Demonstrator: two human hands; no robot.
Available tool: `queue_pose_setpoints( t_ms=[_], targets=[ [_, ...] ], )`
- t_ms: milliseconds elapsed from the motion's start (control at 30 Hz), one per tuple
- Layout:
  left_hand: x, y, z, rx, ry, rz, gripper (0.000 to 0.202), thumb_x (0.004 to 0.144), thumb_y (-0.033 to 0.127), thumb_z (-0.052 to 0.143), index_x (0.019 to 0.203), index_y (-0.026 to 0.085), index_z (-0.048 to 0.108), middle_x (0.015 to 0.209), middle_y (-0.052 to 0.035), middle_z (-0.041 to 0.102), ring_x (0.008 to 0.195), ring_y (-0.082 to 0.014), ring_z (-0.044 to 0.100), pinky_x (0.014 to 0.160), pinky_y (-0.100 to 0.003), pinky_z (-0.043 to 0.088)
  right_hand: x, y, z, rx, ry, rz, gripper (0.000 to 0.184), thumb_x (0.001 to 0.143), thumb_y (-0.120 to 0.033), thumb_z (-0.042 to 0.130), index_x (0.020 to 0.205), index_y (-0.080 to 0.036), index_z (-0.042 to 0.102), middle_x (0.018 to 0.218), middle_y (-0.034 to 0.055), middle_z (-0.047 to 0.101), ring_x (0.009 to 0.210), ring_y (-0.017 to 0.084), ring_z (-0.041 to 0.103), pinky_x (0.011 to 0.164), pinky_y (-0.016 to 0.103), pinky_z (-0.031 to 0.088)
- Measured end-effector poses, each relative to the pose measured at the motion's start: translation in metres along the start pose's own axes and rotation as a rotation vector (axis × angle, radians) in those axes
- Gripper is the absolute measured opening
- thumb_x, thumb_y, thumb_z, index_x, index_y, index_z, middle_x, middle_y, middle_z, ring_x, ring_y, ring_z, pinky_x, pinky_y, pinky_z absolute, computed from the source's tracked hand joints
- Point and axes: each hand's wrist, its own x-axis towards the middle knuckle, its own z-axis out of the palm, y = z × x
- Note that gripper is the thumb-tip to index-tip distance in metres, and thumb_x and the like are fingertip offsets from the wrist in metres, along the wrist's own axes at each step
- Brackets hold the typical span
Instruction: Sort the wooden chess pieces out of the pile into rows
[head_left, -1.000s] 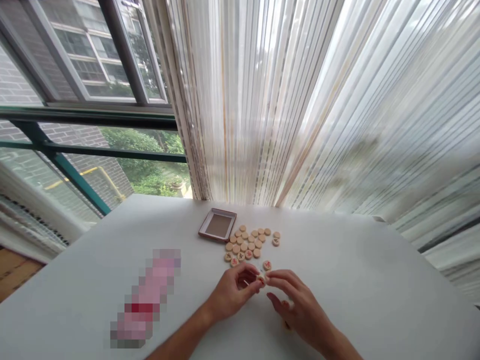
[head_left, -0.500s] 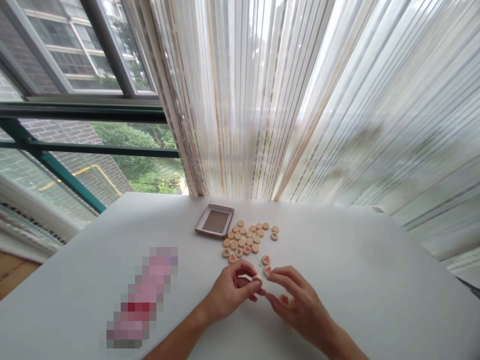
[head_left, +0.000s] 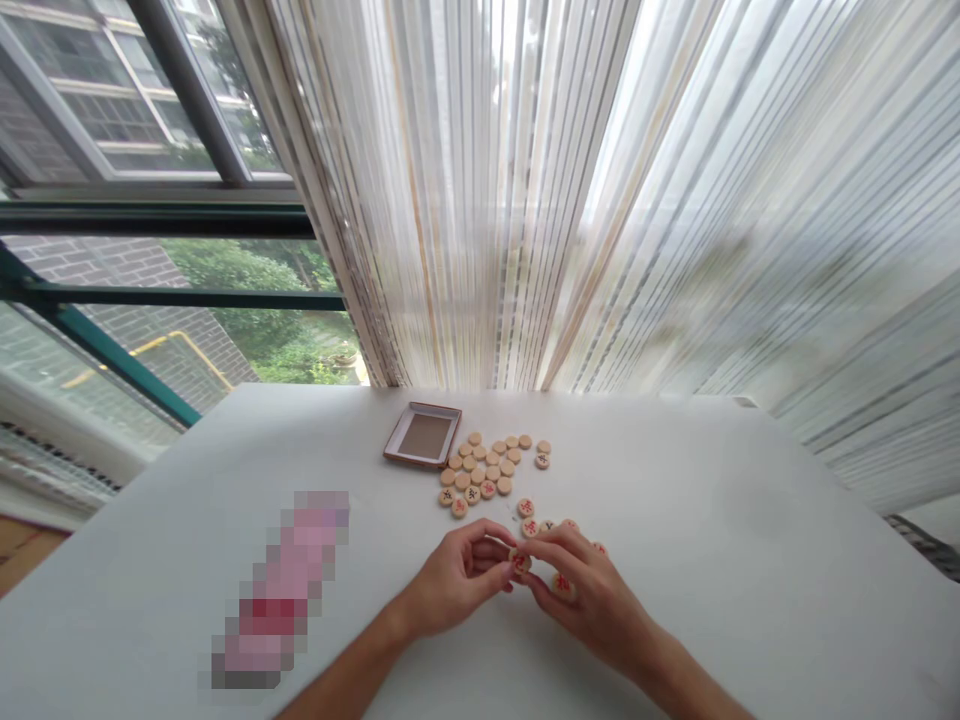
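A round wooden Chinese chess piece (head_left: 519,561), its red character facing me, is pinched between the thumb and fingers of my left hand (head_left: 459,577). The thumb and index finger of my right hand (head_left: 596,595) close on the same piece from the other side. Under and behind the right hand lie several more pieces with characters, among them a red-marked piece (head_left: 563,585) partly covered by its fingers. Just beyond the fingertips, another red-marked piece (head_left: 530,527) rests on the white table (head_left: 675,480).
A cluster of pieces, mostly plain side up (head_left: 492,473), spreads over the table farther back. Beside it sits a shallow open box (head_left: 454,430) with a brown bottom. A blurred pink object (head_left: 289,570) lies at the left. Striped curtains (head_left: 480,200) hang behind the table.
The held piece now shows its red character, where a plain side was seen before. My right fingers have come onto it. More pieces show behind the right hand, and the view has shifted slightly.
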Motion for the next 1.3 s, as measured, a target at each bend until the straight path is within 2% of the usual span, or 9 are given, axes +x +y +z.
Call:
queue_pose_setpoints(
  t_ms=[167,400,500,600,733,900,1200,1300],
  targets=[
    [0.000,0.002,0.002,-0.012,0.009,-0.010,0.032,0.081,0.029,0.074,0.102,0.014,0.056,0.092,-0.0113,0.073,0.084,-0.0190,0.071,0.076,-0.029,0.053,-0.002,0.002,0.002,0.010,-0.013,0.001,0.035,0.089,-0.016,0.060,0.123,-0.028,0.060,0.100,0.0056,0.067,0.092,0.017,0.065,0.081,0.028,0.054],
    [0.003,-0.008,0.005,0.004,0.122,0.047,0.032,0.079,0.033,0.076,0.089,0.014,0.053,0.073,-0.0065,0.073,0.067,-0.0161,0.069,0.064,-0.025,0.052,-0.002,-0.001,0.007,0.044,-0.006,-0.012,0.033,0.090,-0.019,0.061,0.122,-0.028,0.060,0.100,0.0053,0.068,0.089,0.017,0.065,0.078,0.029,0.055],
    [0.002,-0.009,0.006,0.049,0.145,0.057,0.029,0.083,0.036,0.072,0.087,0.012,0.055,0.076,-0.0086,0.073,0.068,-0.0148,0.068,0.065,-0.025,0.052,0.000,-0.003,0.008,0.033,0.016,0.010,0.031,0.088,-0.022,0.065,0.118,-0.027,0.062,0.098,0.0049,0.068,0.089,0.018,0.065,0.080,0.029,0.055],
    [0.000,-0.005,0.007,0.078,0.118,0.060,0.029,0.086,0.039,0.067,0.088,0.011,0.058,0.083,-0.0108,0.073,0.072,-0.0149,0.068,0.069,-0.026,0.052,-0.001,-0.004,0.009,0.028,0.011,0.034,0.029,0.087,-0.022,0.066,0.115,-0.026,0.063,0.097,0.0048,0.068,0.087,0.017,0.065,0.080,0.029,0.055],
    [0.000,0.001,0.006,0.119,0.063,0.052,0.031,0.090,0.042,0.060,0.092,0.011,0.059,0.085,-0.0109,0.072,0.074,-0.0166,0.068,0.072,-0.029,0.054,-0.002,-0.001,0.009,0.051,-0.011,0.018,0.036,0.086,-0.018,0.064,0.121,-0.026,0.060,0.100,0.0054,0.068,0.090,0.018,0.065,0.081,0.029,0.055],
    [0.000,0.001,0.006,0.110,0.032,0.075,0.033,0.095,0.044,0.051,0.103,0.013,0.056,0.091,-0.0129,0.072,0.080,-0.0203,0.070,0.073,-0.033,0.054,0.000,-0.001,0.005,0.047,-0.009,0.010,0.039,0.088,-0.013,0.057,0.124,-0.027,0.058,0.098,0.0051,0.067,0.089,0.017,0.065,0.080,0.028,0.055],
    [-0.002,-0.002,0.007,0.101,0.030,0.069,0.027,0.089,0.036,0.063,0.102,0.013,0.054,0.086,-0.0105,0.072,0.082,-0.0192,0.069,0.076,-0.031,0.052,-0.001,-0.003,0.002,0.017,-0.089,0.006,0.046,0.090,-0.011,0.052,0.133,-0.028,0.052,0.098,0.0053,0.065,0.088,0.016,0.063,0.079,0.029,0.055],
    [-0.002,-0.002,0.007,0.070,0.026,0.059,0.029,0.089,0.037,0.063,0.104,0.014,0.054,0.086,-0.0103,0.072,0.081,-0.0192,0.069,0.077,-0.033,0.053,-0.002,-0.003,0.004,0.016,-0.058,0.031,0.042,0.091,-0.014,0.052,0.131,-0.028,0.052,0.101,0.0059,0.064,0.091,0.017,0.064,0.081,0.029,0.055]
  ],
)
